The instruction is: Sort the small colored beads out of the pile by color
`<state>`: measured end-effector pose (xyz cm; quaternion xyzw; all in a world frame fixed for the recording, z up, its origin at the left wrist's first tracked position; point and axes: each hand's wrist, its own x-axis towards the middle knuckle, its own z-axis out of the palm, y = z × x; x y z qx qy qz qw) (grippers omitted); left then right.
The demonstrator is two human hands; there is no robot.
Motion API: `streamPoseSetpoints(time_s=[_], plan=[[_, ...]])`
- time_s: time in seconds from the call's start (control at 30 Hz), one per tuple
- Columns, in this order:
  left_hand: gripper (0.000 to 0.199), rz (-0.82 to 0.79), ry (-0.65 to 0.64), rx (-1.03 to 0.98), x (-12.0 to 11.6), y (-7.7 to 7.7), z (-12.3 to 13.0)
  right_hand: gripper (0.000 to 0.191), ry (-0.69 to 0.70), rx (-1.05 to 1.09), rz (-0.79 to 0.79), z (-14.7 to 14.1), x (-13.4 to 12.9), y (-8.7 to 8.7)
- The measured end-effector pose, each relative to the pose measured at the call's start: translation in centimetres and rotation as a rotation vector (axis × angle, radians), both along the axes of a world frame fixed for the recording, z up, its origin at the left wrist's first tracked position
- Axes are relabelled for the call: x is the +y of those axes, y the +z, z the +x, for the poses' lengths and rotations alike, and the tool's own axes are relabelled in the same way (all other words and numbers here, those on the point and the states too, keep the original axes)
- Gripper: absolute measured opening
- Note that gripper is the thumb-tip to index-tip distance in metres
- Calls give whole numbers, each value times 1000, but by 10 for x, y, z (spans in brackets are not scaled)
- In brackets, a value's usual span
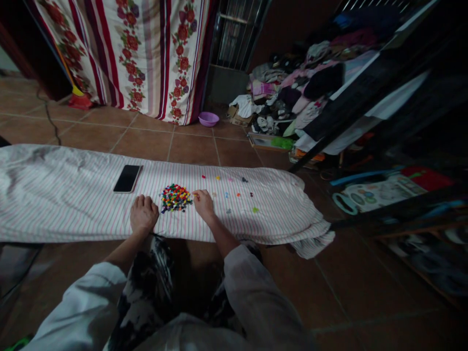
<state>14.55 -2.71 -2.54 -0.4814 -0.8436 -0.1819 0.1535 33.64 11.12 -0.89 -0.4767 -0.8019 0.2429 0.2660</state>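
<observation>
Near the frame's centre, the right hand (204, 203), seemingly pinched on a yellow piece (195, 195), could scatter the colourful pile (175, 197) by brushing it; the left hand's (144, 213) grip is unclear.

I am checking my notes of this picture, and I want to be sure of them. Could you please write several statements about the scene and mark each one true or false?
1. The phone lies on the striped cloth. True.
2. The left hand covers the pile. False: the left hand is beside the pile, to its left.
3. The fingers of the right hand are at the pile's right edge. True.
4. The purple bowl stands on the cloth. False: the bowl is on the floor.
5. The pieces lying apart, right of the pile, have several colours. True.
</observation>
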Motion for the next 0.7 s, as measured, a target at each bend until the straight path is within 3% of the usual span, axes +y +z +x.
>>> streamPoseSetpoints(time_s=[0.2,0.4,0.7], plan=[[24,17,0,-21,1,-1,0,28,-95,65,41,23,33,-5],[26,20,1,-69,0,0,2,30,-213,39,-33,45,69,-1],[28,18,7,-79,2,-2,2,33,-343,-28,-73,56,116,-3]])
